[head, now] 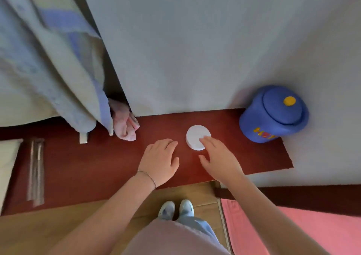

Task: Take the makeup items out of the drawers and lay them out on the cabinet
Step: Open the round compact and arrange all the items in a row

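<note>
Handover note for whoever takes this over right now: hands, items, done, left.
Left hand: open, flat on the red cabinet top, holding nothing.
Right hand: open, fingertips on the white round jar, not gripping it.
Items: the jar stands on the cabinet top, left of the blue lidded pot.
Done: one item laid out.
Left: drawers are out of view, so remaining items cannot be told.

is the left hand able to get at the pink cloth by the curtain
Probably yes: the left hand rests on the cabinet top, and only bare red surface lies between it and the pink cloth.
</note>
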Demonstrator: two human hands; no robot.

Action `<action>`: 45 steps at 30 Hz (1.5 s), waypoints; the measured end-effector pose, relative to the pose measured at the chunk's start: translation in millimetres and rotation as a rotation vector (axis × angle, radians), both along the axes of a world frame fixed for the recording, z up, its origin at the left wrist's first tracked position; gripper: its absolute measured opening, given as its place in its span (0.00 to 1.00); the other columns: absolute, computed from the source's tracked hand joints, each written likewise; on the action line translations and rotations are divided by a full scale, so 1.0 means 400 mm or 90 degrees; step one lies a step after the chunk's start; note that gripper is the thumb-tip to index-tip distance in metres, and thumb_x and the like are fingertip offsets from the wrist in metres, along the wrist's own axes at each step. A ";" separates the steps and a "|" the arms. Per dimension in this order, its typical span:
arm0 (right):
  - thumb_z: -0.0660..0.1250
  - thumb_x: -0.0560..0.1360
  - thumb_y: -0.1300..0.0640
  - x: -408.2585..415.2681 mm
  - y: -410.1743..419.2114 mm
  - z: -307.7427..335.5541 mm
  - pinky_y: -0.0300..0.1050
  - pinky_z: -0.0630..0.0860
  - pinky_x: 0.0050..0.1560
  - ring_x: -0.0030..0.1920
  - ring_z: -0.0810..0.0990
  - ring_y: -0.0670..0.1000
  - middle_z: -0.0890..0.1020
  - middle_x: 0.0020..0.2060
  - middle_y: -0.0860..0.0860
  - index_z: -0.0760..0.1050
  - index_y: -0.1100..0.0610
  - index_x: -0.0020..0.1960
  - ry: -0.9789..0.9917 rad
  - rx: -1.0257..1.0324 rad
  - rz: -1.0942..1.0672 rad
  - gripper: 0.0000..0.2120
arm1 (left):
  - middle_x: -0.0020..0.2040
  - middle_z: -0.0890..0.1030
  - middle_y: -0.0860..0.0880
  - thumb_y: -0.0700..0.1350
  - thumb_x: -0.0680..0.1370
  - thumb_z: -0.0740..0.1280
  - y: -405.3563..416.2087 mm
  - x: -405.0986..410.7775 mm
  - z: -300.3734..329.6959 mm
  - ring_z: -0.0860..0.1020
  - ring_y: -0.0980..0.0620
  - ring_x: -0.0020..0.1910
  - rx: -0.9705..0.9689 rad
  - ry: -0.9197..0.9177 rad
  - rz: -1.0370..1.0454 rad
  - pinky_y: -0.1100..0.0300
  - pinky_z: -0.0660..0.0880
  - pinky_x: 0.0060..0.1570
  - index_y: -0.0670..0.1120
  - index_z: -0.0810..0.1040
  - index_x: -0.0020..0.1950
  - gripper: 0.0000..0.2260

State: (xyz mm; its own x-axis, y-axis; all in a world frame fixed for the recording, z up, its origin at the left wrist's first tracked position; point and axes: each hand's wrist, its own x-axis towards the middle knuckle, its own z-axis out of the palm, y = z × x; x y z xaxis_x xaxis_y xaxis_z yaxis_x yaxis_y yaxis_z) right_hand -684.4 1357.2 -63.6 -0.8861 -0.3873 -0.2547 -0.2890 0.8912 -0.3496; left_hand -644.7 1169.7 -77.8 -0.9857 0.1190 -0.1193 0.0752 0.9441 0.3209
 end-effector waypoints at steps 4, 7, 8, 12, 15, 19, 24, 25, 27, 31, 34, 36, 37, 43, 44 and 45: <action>0.61 0.77 0.53 -0.052 0.002 -0.021 0.43 0.57 0.71 0.73 0.59 0.51 0.63 0.73 0.51 0.61 0.55 0.73 0.020 -0.007 0.043 0.25 | 0.69 0.67 0.52 0.51 0.78 0.57 0.026 -0.006 -0.005 0.64 0.53 0.68 -0.015 -0.040 0.070 0.56 0.62 0.65 0.49 0.63 0.72 0.22; 0.63 0.77 0.50 -0.079 0.004 -0.035 0.45 0.56 0.71 0.75 0.55 0.53 0.60 0.74 0.51 0.59 0.56 0.73 0.041 -0.006 0.077 0.28 | 0.68 0.68 0.53 0.50 0.78 0.57 0.047 -0.004 -0.013 0.65 0.53 0.67 0.012 -0.065 0.107 0.56 0.63 0.64 0.50 0.63 0.71 0.21; 0.64 0.76 0.49 -0.086 0.003 -0.041 0.45 0.56 0.72 0.75 0.54 0.54 0.60 0.74 0.51 0.58 0.56 0.74 0.041 -0.008 0.083 0.30 | 0.68 0.68 0.53 0.50 0.78 0.57 0.053 -0.003 -0.017 0.65 0.53 0.67 0.016 -0.071 0.109 0.56 0.63 0.64 0.49 0.63 0.71 0.21; 0.66 0.74 0.45 -0.107 -0.010 -0.062 0.48 0.59 0.70 0.75 0.52 0.54 0.54 0.76 0.50 0.52 0.52 0.76 -0.022 -0.002 0.080 0.37 | 0.69 0.67 0.52 0.49 0.79 0.56 0.071 -0.002 -0.027 0.65 0.53 0.68 0.030 -0.105 0.123 0.57 0.63 0.64 0.48 0.63 0.72 0.21; 0.66 0.74 0.45 -0.115 -0.022 -0.068 0.50 0.65 0.67 0.74 0.54 0.55 0.52 0.76 0.53 0.52 0.51 0.75 -0.036 0.017 0.056 0.36 | 0.67 0.69 0.52 0.47 0.79 0.57 0.075 0.005 -0.028 0.67 0.53 0.65 0.135 -0.127 0.165 0.59 0.64 0.64 0.48 0.66 0.70 0.19; 0.65 0.74 0.46 -0.104 -0.037 -0.052 0.49 0.66 0.65 0.71 0.59 0.55 0.60 0.73 0.52 0.56 0.51 0.74 -0.056 -0.013 0.032 0.33 | 0.53 0.74 0.52 0.47 0.79 0.55 0.071 0.009 -0.021 0.71 0.59 0.50 0.411 -0.208 0.299 0.67 0.67 0.54 0.51 0.75 0.56 0.11; 0.68 0.71 0.45 -0.034 -0.075 0.028 0.41 0.61 0.67 0.70 0.63 0.48 0.66 0.70 0.46 0.60 0.49 0.72 -0.098 -0.200 0.043 0.33 | 0.57 0.77 0.47 0.49 0.82 0.54 0.061 -0.010 0.046 0.74 0.47 0.59 0.969 -0.347 0.669 0.52 0.72 0.58 0.44 0.73 0.60 0.14; 0.68 0.71 0.46 -0.015 -0.086 0.042 0.40 0.62 0.67 0.70 0.63 0.46 0.65 0.70 0.45 0.60 0.49 0.72 -0.099 -0.222 0.061 0.33 | 0.56 0.78 0.47 0.50 0.81 0.55 0.056 -0.004 0.053 0.76 0.47 0.56 1.033 -0.325 0.697 0.52 0.75 0.53 0.44 0.74 0.58 0.13; 0.69 0.71 0.46 0.016 -0.110 0.062 0.37 0.61 0.65 0.70 0.62 0.45 0.64 0.71 0.44 0.60 0.47 0.72 -0.090 -0.253 0.090 0.33 | 0.55 0.80 0.46 0.51 0.80 0.57 0.042 0.015 0.055 0.78 0.48 0.53 1.130 -0.282 0.712 0.54 0.79 0.46 0.45 0.76 0.57 0.13; 0.69 0.70 0.47 0.037 -0.155 0.085 0.34 0.62 0.62 0.70 0.62 0.43 0.64 0.71 0.43 0.61 0.45 0.71 -0.069 -0.287 0.093 0.32 | 0.58 0.81 0.44 0.59 0.78 0.56 0.009 0.041 0.060 0.79 0.46 0.57 1.205 -0.245 0.693 0.51 0.76 0.55 0.46 0.76 0.62 0.22; 0.70 0.70 0.46 0.038 -0.183 0.100 0.33 0.63 0.61 0.69 0.64 0.42 0.65 0.70 0.42 0.62 0.44 0.71 -0.074 -0.304 0.111 0.32 | 0.58 0.80 0.44 0.60 0.78 0.55 -0.012 0.057 0.073 0.79 0.46 0.57 1.238 -0.217 0.672 0.53 0.78 0.51 0.46 0.76 0.62 0.23; 0.70 0.70 0.47 0.042 -0.202 0.109 0.33 0.63 0.61 0.68 0.64 0.42 0.66 0.70 0.42 0.63 0.44 0.70 -0.082 -0.316 0.116 0.31 | 0.59 0.80 0.44 0.60 0.78 0.55 -0.025 0.066 0.079 0.79 0.46 0.57 1.256 -0.193 0.674 0.53 0.79 0.49 0.46 0.76 0.63 0.23; 0.70 0.69 0.47 0.043 -0.211 0.114 0.33 0.63 0.61 0.67 0.64 0.41 0.66 0.69 0.41 0.64 0.44 0.70 -0.091 -0.322 0.118 0.31 | 0.59 0.80 0.44 0.60 0.77 0.55 -0.031 0.070 0.082 0.79 0.46 0.57 1.261 -0.182 0.679 0.54 0.79 0.47 0.46 0.76 0.63 0.24; 0.71 0.69 0.47 0.051 -0.255 0.116 0.32 0.65 0.57 0.59 0.65 0.36 0.69 0.65 0.39 0.66 0.44 0.68 -0.102 -0.326 0.180 0.30 | 0.59 0.79 0.42 0.61 0.76 0.57 -0.061 0.102 0.093 0.78 0.44 0.58 1.281 -0.140 0.764 0.51 0.80 0.47 0.45 0.75 0.63 0.25; 0.71 0.69 0.47 0.053 -0.261 0.114 0.32 0.66 0.56 0.59 0.66 0.36 0.69 0.63 0.37 0.67 0.44 0.68 -0.114 -0.328 0.189 0.29 | 0.59 0.79 0.42 0.61 0.76 0.57 -0.064 0.112 0.094 0.78 0.43 0.57 1.283 -0.124 0.791 0.51 0.80 0.45 0.45 0.75 0.63 0.24; 0.71 0.69 0.49 0.054 -0.266 0.112 0.32 0.67 0.56 0.59 0.67 0.36 0.70 0.61 0.36 0.67 0.44 0.68 -0.138 -0.338 0.193 0.28 | 0.58 0.79 0.41 0.60 0.77 0.57 -0.068 0.123 0.098 0.78 0.43 0.57 1.283 -0.107 0.820 0.50 0.80 0.44 0.44 0.75 0.62 0.24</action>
State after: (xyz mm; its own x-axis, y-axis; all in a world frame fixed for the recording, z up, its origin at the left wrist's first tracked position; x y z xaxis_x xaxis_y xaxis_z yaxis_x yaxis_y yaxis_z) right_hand -662.9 1250.8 -18.7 -0.6673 -0.7350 -0.1201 -0.3747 0.4707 -0.7988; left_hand -595.4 1142.6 -38.8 -0.6270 -0.2683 -0.7313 -0.1669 -0.8708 0.4625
